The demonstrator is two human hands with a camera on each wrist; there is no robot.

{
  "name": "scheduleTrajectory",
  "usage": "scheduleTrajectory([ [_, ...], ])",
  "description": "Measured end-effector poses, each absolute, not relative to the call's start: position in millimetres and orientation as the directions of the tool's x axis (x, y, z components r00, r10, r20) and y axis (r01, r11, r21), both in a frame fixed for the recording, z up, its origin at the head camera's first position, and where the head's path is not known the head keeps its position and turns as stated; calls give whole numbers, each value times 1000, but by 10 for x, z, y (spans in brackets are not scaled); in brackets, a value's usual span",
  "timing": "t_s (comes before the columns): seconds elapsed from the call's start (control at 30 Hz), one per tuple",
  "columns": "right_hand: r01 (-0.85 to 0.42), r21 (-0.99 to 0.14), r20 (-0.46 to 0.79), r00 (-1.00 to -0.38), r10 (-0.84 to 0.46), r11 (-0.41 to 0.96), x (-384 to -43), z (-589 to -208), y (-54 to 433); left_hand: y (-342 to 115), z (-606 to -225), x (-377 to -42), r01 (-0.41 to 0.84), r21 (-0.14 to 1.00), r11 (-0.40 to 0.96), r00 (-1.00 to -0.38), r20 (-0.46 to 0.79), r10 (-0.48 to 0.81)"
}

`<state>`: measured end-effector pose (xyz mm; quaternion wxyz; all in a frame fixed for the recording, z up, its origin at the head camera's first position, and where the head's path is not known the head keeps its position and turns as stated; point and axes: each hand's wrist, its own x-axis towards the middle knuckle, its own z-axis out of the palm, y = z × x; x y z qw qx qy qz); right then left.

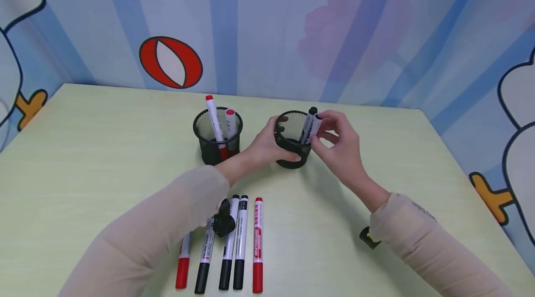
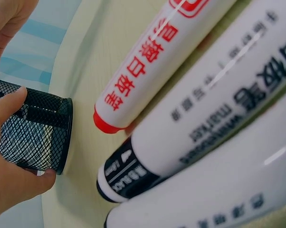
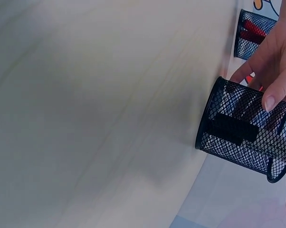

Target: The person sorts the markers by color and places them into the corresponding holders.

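My left hand [image 1: 267, 146] grips a black mesh pen cup [image 1: 288, 163] from its left side, thumb across the front. In the left wrist view, fingers and thumb wrap this cup [image 2: 43, 118]. Over the cup's right rim, my right hand [image 1: 342, 143] pinches a white marker [image 1: 316, 125] near its upper end, its lower part down inside the cup. Beside it leans a second marker [image 1: 308, 122] with a black end. Dark caps [image 3: 233, 128] show through the mesh in the right wrist view, near the cup's base.
To the left stands another mesh cup [image 1: 207, 150] with two red-ended markers [image 1: 215, 120]. Nearer me lie several whiteboard markers in a row, a red one [image 1: 258, 241] at the right and black ones [image 1: 241, 241] beside it. A patterned curtain [image 1: 267, 32] hangs behind the table.
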<state>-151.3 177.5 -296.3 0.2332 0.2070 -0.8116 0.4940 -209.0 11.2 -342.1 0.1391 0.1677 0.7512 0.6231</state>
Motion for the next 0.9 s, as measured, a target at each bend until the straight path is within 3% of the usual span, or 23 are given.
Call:
scheduleTrajectory([
  [0.17,-584,-695,601,-792,-108,420,-1636,-3125,1860,116,-3416,-2098,87,981,175,-905,4,426],
  [0.4,-590,-685,603,-788,-121,427,-1482,-2950,1751,104,-3408,-2092,84,985,153,-899,9,439],
  [0.9,-626,-646,642,-755,-132,437,-1490,-2982,1770,117,-3411,-2099,93,983,157,-898,14,441],
])
